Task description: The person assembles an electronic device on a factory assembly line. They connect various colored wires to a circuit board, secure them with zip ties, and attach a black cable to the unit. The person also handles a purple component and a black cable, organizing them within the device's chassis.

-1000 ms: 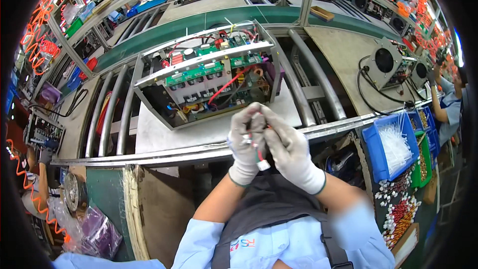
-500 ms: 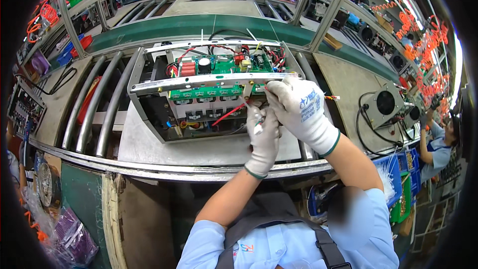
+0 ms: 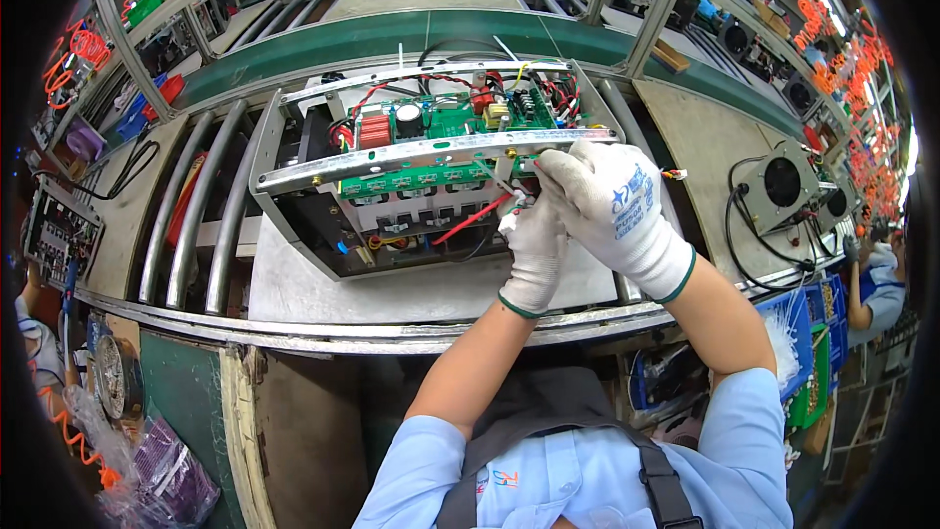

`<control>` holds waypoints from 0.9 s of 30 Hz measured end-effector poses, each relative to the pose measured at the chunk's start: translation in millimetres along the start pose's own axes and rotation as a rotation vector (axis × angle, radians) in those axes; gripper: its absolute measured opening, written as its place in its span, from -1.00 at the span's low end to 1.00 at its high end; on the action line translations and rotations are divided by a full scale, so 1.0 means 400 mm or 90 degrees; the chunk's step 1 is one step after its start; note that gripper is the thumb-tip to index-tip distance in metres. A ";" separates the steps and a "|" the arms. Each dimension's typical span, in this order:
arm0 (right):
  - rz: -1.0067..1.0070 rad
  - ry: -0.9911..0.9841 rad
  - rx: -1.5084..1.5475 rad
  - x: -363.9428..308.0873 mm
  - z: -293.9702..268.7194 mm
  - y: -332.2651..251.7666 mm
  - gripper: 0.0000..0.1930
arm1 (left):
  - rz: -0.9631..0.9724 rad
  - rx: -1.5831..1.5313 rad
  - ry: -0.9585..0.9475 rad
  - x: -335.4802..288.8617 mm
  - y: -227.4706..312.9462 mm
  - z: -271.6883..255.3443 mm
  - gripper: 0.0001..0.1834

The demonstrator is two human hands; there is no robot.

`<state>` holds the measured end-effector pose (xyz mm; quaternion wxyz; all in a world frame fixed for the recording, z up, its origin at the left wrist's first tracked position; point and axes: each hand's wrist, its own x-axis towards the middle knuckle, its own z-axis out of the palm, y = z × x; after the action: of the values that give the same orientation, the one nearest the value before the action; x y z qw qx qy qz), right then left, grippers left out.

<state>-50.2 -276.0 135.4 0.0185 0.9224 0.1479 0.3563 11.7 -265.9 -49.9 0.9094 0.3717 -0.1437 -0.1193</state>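
An open metal chassis (image 3: 431,159) sits in front of the person, on a pale plate (image 3: 304,296) laid across the rollers (image 3: 208,235). Inside its upper part lies a green circuit board (image 3: 446,118) with red, black and white components; a second green strip of board (image 3: 392,185) runs just below the front rail. A red wire (image 3: 470,219) slants across the open front toward the left hand.

Both hands wear white gloves and meet at the chassis's front right corner. The left hand (image 3: 537,243) points upward below the rail, its fingers bent close together around a small white piece (image 3: 508,221). The right hand (image 3: 625,204) comes over the end of the rail, back of the glove upward, its fingers curled in narrowly just above the left ones; whether they grip anything cannot be told. A short wire lead (image 3: 674,174) with a pale tip sticks out past the right hand's outer side.

To the right, a grey fan unit (image 3: 786,184) and a black cable (image 3: 741,235) rest on a beige worktop (image 3: 676,127). Nearer the person stand a blue bin (image 3: 798,362) of white strips and a green bin (image 3: 815,394). At lower left lies a purple package (image 3: 168,467) near a spool (image 3: 116,375). A green belt (image 3: 362,44) runs beyond the chassis.
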 end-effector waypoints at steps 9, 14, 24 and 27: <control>-0.026 -0.012 0.038 -0.024 0.000 -0.010 -0.66 | 0.079 -0.047 0.019 0.020 -0.100 0.079 -0.64; 0.103 -0.081 0.069 -0.085 0.041 -0.011 -0.65 | 0.159 -0.181 -0.009 0.048 -0.026 0.111 -0.68; 0.104 -0.128 0.204 -0.089 0.038 0.017 -0.58 | 0.128 -0.158 0.020 0.047 -0.030 0.099 -0.78; 0.132 -0.171 0.198 -0.085 0.033 0.025 -0.61 | 0.116 -0.153 0.025 0.039 -0.033 0.097 -0.81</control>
<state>-62.9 -294.4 104.8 -0.1408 0.9635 0.1018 0.2036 11.4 -304.9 -29.9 0.9569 0.2480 -0.1440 -0.0456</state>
